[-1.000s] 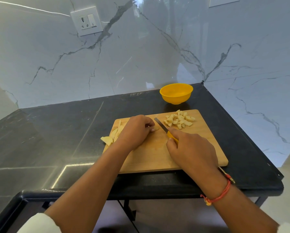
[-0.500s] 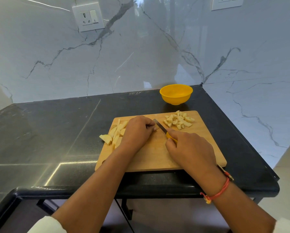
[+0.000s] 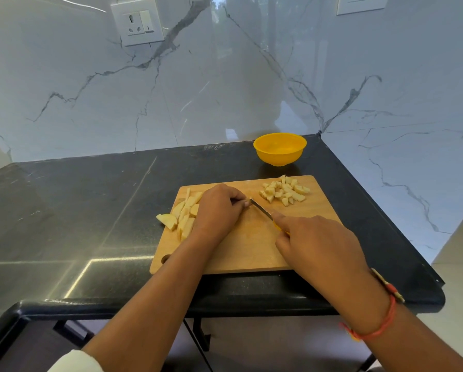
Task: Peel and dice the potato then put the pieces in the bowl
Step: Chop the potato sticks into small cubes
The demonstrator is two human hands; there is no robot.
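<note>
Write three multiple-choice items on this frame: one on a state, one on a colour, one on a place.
1. What is the right hand doing?
A) gripping the knife
B) lying flat, empty
C) making an empty fist

2. What colour is the bowl?
A) white
B) yellow
C) green

3. Where is the diced potato pile?
A) in the bowl
B) in the right hand
C) on the cutting board, at its far right

Answers:
1 A: its fingers wrap the handle, and the blade points across the board.
2 B: it is yellow-orange all over.
3 C: the cubes lie heaped on the wood, short of the bowl.
</note>
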